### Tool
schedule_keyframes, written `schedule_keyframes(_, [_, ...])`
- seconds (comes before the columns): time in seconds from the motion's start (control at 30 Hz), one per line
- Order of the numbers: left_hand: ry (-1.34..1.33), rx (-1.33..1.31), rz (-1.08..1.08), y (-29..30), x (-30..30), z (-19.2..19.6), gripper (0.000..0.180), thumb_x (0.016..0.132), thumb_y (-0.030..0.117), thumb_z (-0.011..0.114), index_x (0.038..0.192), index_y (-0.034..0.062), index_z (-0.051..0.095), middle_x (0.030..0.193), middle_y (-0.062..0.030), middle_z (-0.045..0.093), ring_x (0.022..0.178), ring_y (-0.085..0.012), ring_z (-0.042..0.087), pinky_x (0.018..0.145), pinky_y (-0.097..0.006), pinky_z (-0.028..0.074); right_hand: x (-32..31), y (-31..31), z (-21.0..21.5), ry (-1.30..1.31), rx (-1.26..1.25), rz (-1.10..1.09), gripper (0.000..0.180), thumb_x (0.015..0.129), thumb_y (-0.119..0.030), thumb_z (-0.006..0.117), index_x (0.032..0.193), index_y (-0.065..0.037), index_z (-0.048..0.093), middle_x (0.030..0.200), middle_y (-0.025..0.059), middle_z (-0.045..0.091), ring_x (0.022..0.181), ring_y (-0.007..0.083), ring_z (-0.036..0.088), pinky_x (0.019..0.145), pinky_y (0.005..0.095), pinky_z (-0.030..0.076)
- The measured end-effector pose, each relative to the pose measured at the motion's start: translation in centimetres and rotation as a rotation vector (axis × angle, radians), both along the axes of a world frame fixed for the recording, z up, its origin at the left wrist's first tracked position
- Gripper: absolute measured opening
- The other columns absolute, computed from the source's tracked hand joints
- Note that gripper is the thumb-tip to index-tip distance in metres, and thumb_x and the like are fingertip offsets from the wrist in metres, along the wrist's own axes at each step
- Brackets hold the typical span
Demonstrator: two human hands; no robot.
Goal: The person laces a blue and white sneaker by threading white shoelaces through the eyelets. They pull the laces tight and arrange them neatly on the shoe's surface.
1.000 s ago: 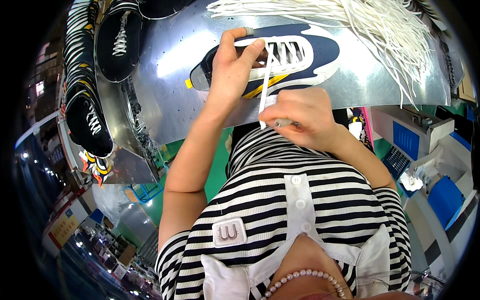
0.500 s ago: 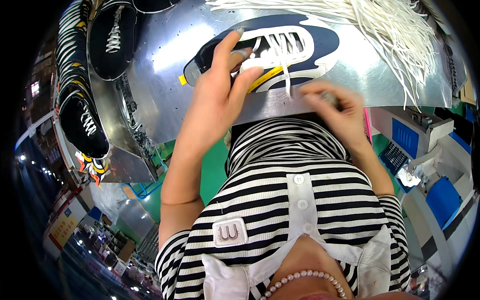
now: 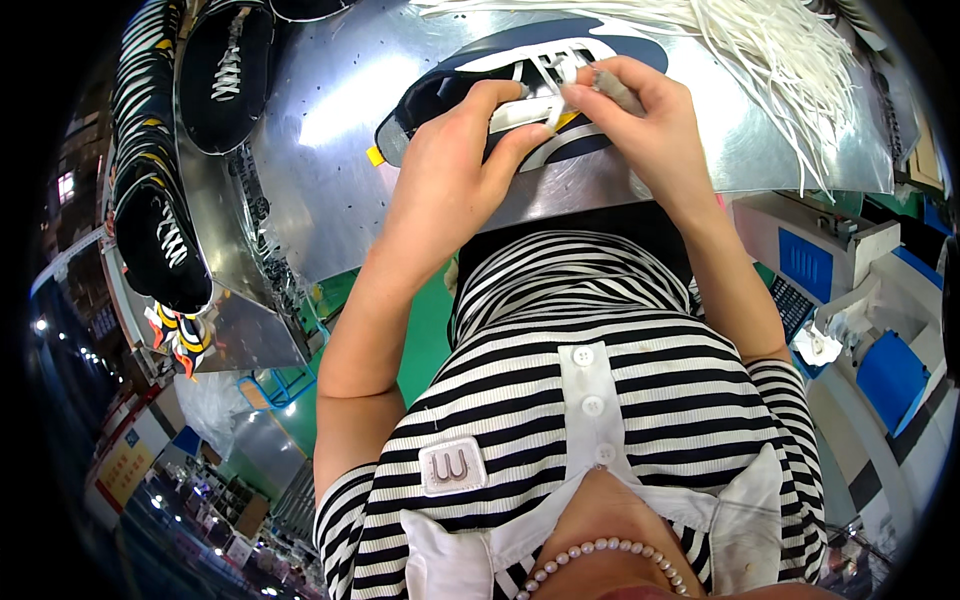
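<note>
A dark blue sneaker upper (image 3: 440, 95) with white trim and a yellow tab lies on a shiny metal table (image 3: 330, 110). My left hand (image 3: 450, 170) clamps it from the near side, thumb on the white trim. My right hand (image 3: 640, 120) pinches a white lace (image 3: 555, 100) at the eyelets, fingers closed on it. A heap of loose white laces (image 3: 760, 50) lies just right of the shoe. My hands cover the shoe's middle.
Black sneaker uppers with white laces (image 3: 225, 70) are stacked along the table's left edge, more (image 3: 160, 230) hanging lower. A white and blue machine (image 3: 830, 290) stands at the right. Green floor (image 3: 420, 330) shows below the table edge.
The shoe has slid right and nearer under my left hand. My right hand rose from the table's near edge up onto the shoe, bringing the lace to the eyelets.
</note>
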State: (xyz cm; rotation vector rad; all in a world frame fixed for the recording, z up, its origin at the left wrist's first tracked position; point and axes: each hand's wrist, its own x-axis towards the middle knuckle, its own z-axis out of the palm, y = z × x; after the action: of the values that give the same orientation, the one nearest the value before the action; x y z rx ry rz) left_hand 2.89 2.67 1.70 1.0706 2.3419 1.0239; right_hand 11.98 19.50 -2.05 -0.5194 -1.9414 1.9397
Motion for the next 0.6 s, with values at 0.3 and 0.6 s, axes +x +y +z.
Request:
schedule_keyframes(0.3, [0.084,0.04,0.105,1.5,-0.5,-2.1,0.033,0.083,0.028,0.075,0.101,0.0045,0.062,0.089,-0.0145,0.071,0.066,-0.0323,0.066,0.064,-0.04,0.05,-0.7,0.4,-1.7,0.073,0.085,0.028,0.025,0.088,-0.018,0.073,0.103,-0.001,0.063,0.076,0.0015,0.066,0.067,0.0048,0.055,0.059,0.0216,0.045])
schedule_keyframes(0.6, [0.083,-0.071,0.133,2.1,0.1,-1.5,0.032,0.083,0.021,0.077,0.105,0.0007,0.065,0.1,-0.0122,0.072,0.092,-0.0227,0.07,0.081,-0.032,0.053,4.0,-0.3,1.0,-0.199,0.19,0.138,0.018,0.097,-0.015,0.061,0.102,0.001,0.053,0.079,0.0116,0.067,0.066,0.0177,0.064,0.06,0.0289,0.048])
